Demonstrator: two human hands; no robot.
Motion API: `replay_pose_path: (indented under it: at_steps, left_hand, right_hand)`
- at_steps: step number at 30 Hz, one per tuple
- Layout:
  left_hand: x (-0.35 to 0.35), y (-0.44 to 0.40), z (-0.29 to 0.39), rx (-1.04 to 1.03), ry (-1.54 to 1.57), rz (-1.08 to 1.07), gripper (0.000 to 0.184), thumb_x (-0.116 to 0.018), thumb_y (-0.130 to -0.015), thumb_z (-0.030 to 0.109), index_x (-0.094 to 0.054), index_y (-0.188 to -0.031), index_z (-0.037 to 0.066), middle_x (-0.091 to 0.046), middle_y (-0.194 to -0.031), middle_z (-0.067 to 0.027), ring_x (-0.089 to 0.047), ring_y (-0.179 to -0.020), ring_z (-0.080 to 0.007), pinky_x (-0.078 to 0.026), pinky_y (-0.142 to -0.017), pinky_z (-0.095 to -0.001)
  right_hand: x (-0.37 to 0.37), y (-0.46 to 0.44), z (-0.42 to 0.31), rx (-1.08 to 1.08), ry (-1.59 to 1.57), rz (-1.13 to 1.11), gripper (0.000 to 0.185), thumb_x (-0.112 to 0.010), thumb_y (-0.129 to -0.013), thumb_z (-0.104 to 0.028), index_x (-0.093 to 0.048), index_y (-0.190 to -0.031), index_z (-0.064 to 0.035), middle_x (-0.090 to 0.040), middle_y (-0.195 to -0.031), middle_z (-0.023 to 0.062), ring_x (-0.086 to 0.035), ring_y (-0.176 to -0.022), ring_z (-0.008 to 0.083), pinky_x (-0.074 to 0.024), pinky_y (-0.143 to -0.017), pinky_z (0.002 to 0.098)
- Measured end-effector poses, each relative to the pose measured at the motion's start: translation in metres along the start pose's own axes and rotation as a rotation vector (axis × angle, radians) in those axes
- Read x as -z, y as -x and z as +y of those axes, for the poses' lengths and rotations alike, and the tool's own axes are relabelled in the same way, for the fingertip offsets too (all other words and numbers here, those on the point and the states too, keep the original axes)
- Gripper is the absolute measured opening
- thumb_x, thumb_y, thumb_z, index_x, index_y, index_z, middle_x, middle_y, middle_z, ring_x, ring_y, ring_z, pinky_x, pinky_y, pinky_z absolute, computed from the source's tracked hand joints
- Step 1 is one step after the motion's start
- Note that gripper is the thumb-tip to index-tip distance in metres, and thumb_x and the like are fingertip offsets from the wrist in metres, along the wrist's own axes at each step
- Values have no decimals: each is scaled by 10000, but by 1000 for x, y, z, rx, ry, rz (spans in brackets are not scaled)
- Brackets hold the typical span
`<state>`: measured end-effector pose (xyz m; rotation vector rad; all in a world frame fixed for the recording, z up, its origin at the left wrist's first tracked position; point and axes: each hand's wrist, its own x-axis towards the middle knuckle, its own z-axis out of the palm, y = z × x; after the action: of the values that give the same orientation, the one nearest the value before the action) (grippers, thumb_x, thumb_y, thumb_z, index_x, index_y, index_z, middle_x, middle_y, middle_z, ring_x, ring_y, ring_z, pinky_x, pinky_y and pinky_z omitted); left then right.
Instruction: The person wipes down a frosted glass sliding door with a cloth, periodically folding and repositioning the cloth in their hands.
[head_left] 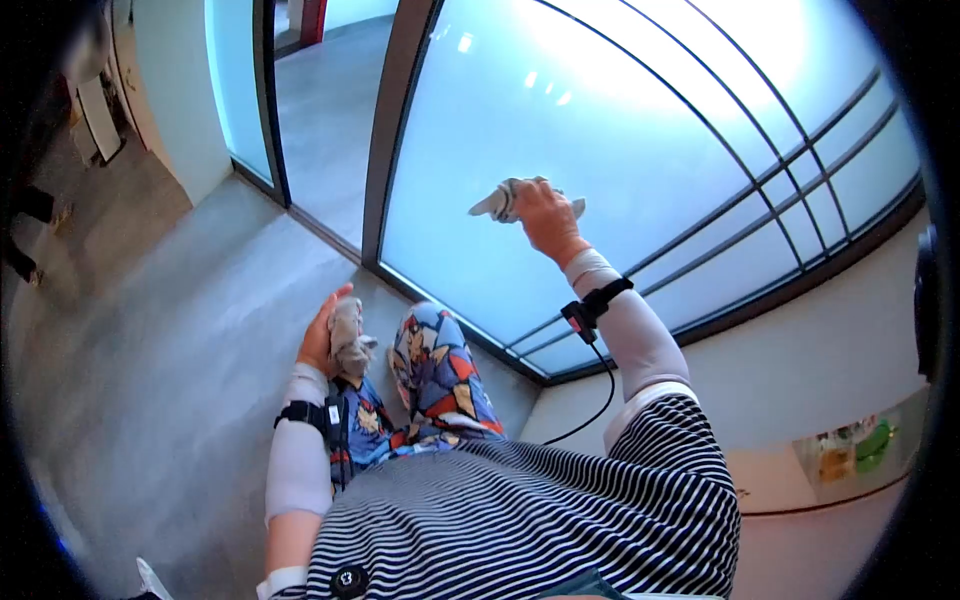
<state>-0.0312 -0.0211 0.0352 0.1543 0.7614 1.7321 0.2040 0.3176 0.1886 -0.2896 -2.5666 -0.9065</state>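
Right grip [548,218] closed over a bunched cloth [494,204] at the glass

Fingers press the cloth against, or very near, the frosted panel [620,180]; its loose ends stick out on both sides. Even contact would probably come easier with the cloth opened flat under the palm and those ends tucked in, pressure light and steady. Left grip [318,338], low by the patterned trousers [440,365], has a second cloth [347,335] along its palm; whether its fingers close on it, I cannot tell.

Plain glass surrounds the bunched cloth, giving broad room to move. Edges worth minding: the brown upright [390,140] to the left, the dark bars [762,188] to the right, the frame edge [750,303] beyond them. Cable [613,382] from the wrist strap [590,308] could snag there.
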Motion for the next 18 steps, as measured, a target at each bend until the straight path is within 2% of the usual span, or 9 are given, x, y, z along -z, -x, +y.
replay_pose_path:
  at_steps: [2, 3, 4, 6, 9, 11, 12, 16, 18]
  left_hand:
    - [-4, 2, 0, 1, -13, -13, 374, -486, -1006, 390, -551, -1307, 177, -638, -921, -38, -610, -694, -156, -548, -617, -311]
    - [-9, 1, 0, -3, 7, -10, 369, -490, -1005, 384, -558, -1298, 170, -637, -922, -36, -611, -693, -156, -547, -610, -314]
    - [-10, 0, -1, -7, 27, -10, 365, -494, -1004, 378, -566, -1289, 162, -637, -922, -35, -612, -692, -156, -547, -604, -317]
    - [-38, 9, 2, 3, 53, 31, 380, -482, -1012, 336, -513, -1321, 117, -637, -928, -60, -624, -647, -167, -550, -562, -311]
    - [-69, 10, 5, 134, -133, -156, 444, -477, -1010, 297, -421, -1417, 127, -643, -1151, -160, -658, -652, -167, -590, -571, -305]
    - [-112, 20, 2, 208, -274, -224, 515, -447, -1022, 371, -345, -1468, 135, -591, -1278, -203, -678, -890, -194, -604, -706, -327]
    - [-130, 25, 2, 229, -365, -295, 562, -426, -1016, 462, -364, -1459, 123, -597, -1271, -187, -645, -1052, -206, -592, -801, -332]
    - [-164, 21, -13, 326, -270, -374, 669, -500, -948, 582, -473, -1369, 64, -640, -1206, -112, -646, -1024, -181, -552, -877, -308]
    - [-170, 22, -20, 319, -191, -335, 673, -516, -920, 621, -521, -1332, 88, -652, -1186, -92, -651, -1029, -201, -554, -881, -331]
  right_hand:
    - [0, 28, -5, -443, -446, 21, 215, -661, -778, -87, -652, -992, -66, -616, -1089, 89, -592, -1031, 297, -522, -858, 436]
    - [0, 37, -4, -619, -564, 84, 107, -647, -776, -68, -671, -880, -67, -636, -960, 87, -638, -921, 281, -551, -797, 380]
    - [10, 45, -2, -995, -1159, -89, 114, -624, -823, -73, -651, -931, -49, -656, -963, 88, -656, -844, 238, -563, -751, 365]
    - [19, 61, -3, -1174, -2006, 167, 192, -566, -882, -70, -629, -1056, -20, -663, -1012, 93, -655, -844, 181, -572, -728, 347]
    - [56, 57, -17, -1140, -2385, 230, 248, -518, -915, -61, -588, -1143, 8, -658, -1040, 95, -655, -865, 164, -576, -750, 325]
    - [75, 48, -27, -1069, -2438, 189, 247, -512, -911, -45, -590, -1139, 6, -656, -1036, 93, -655, -867, 166, -577, -761, 324]
    - [83, 41, -34, -989, -2472, 147, 247, -506, -907, -29, -591, -1135, 4, -654, -1031, 90, -655, -869, 169, -578, -771, 323]
    - [102, 13, -74, -808, -2441, 8, 267, -532, -898, -28, -586, -1157, 2, -645, -1017, 73, -637, -892, 155, -553, -808, 297]
    - [115, -2, -99, -534, -2106, -155, 315, -540, -910, -42, -567, -1223, -9, -634, -1059, 65, -604, -986, 128, -515, -867, 283]
